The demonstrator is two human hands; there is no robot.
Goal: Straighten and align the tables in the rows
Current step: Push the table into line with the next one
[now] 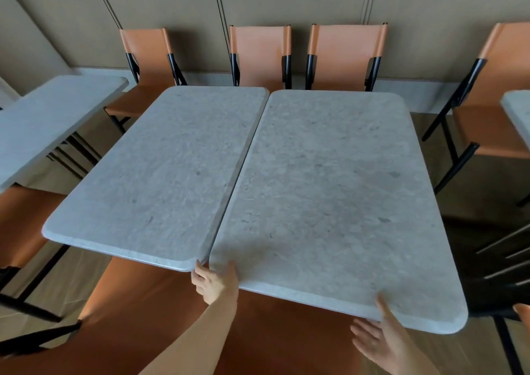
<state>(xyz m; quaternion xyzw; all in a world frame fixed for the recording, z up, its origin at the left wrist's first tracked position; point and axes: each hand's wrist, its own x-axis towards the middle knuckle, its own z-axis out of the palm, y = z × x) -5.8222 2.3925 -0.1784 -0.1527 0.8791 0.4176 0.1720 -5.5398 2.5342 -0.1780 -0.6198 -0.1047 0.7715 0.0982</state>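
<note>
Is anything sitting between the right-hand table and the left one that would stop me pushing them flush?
Nothing visible does. Only a narrow open seam separates the right table from the left table. Both the left hand and right hand grip the right table's near edge.

Both bare forearms reach forward from the bottom edge. Left hand has its fingers curled, thumb up on top. Right hand looks more open, thumb pointing forward, fingers spread underneath, though it's a bit blurry.
</note>
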